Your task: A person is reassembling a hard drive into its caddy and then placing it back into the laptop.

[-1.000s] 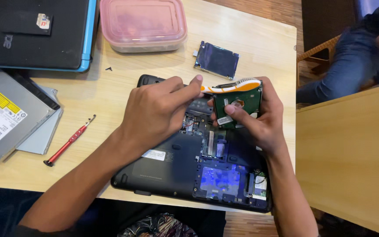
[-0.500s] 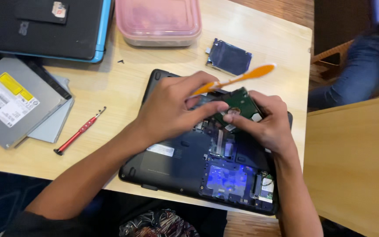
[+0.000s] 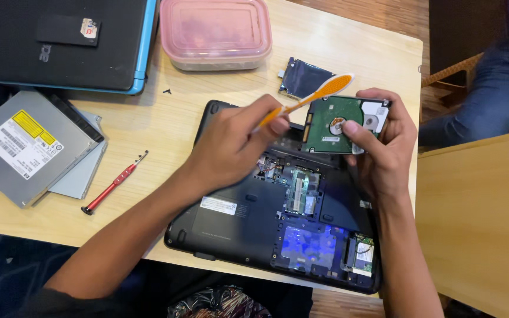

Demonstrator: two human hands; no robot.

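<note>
Head view: my right hand [image 3: 384, 141] has its fingers closed round the green hard drive [image 3: 340, 123], held tilted above the open laptop base [image 3: 248, 218] on the counter [image 3: 154, 123], while my left hand [image 3: 231, 150] pinches an orange brush [image 3: 313, 97] whose long axis slants up-right across the drive's near edge. Half a second ago the drive sat lower, nearly in its bay; now it is lifted clear.

You have one view only, from the camera on your head. It looks steeply down, close over the desk [image 3: 349, 47], with your hands and the opened laptop [image 3: 237, 229] mid-frame. The desk's far edge lies at the top, your lap at the bottom.
</note>
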